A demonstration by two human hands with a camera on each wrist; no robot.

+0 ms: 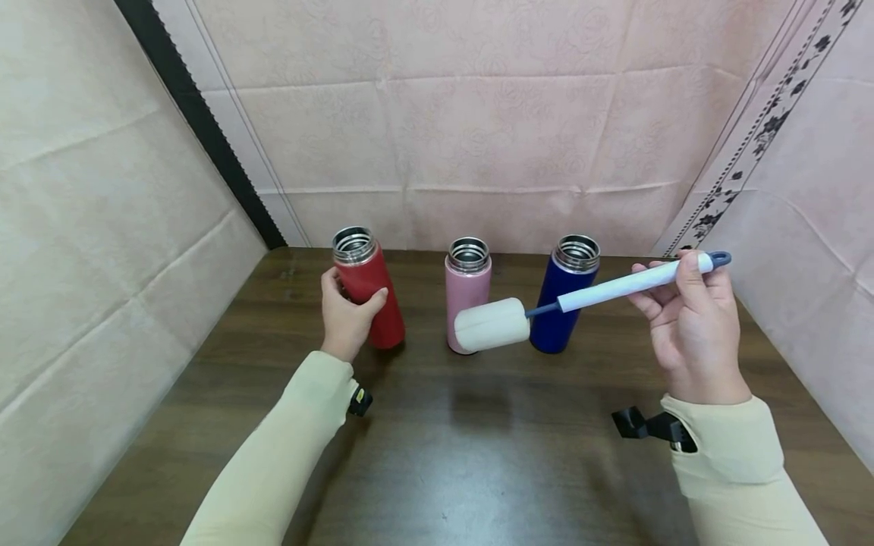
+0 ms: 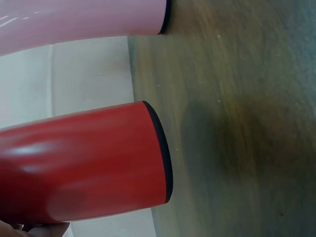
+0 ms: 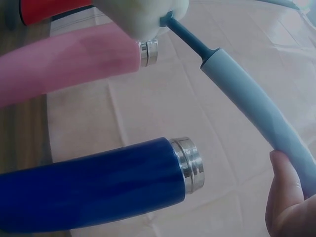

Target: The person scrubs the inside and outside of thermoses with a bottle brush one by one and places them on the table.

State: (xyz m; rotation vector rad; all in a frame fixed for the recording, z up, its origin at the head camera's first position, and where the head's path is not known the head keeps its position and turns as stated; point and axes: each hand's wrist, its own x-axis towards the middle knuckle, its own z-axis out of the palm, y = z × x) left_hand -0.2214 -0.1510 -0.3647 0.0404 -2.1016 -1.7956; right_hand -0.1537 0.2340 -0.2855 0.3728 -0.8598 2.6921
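In the head view my left hand (image 1: 350, 315) grips an open red bottle (image 1: 375, 299) from its left side. The bottle tilts slightly left; in the left wrist view its black-rimmed base stands a little apart from its shadow on the table. My right hand (image 1: 699, 334) pinches the pale blue handle of a sponge bottle brush (image 1: 492, 326) near its looped end. The brush's white sponge head points left, held in the air before an upright pink bottle (image 1: 467, 284). An open blue bottle (image 1: 563, 292) stands partly behind the brush. Both show bare steel necks.
A brown wooden table (image 1: 437, 470) carries the bottles. Pale patterned cloth (image 1: 492, 136) hangs behind it, and more cloth lines the left and right sides. Each wrist wears a black strap mount (image 1: 649, 425).
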